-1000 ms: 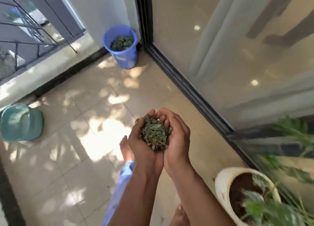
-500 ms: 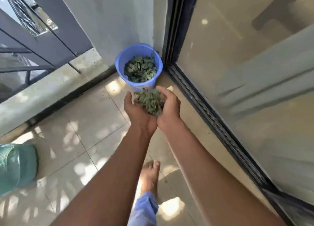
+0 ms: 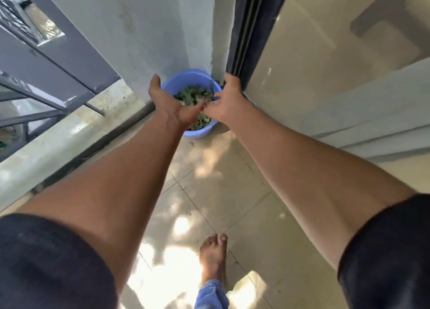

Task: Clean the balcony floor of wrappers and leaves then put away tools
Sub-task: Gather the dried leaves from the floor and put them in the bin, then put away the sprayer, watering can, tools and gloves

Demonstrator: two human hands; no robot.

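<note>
Now we hold both arms stretched over blue bucket (image 3: pixel 196 132) in corner, between white wall (image 3: pixel 149 29) and sliding glass door (image 3: pixel 325 64). Our left hand (image 3: pixel 172 106) spread, palm up, nothing in it. Our right hand (image 3: pixel 226 101) spread too, fingers relaxed, empty. Leaves (image 3: pixel 193 95) lie heaped inside bucket, below our hands. Our bare foot (image 3: pixel 213 257) on tiled floor (image 3: pixel 251 204).

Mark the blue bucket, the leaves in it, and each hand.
blue bucket (image 3: pixel 197 133): head view, lower front wall.
leaves (image 3: pixel 192 95): head view, middle of the pile.
left hand (image 3: pixel 173 105): head view, palm.
right hand (image 3: pixel 229 101): head view, back of hand.
</note>
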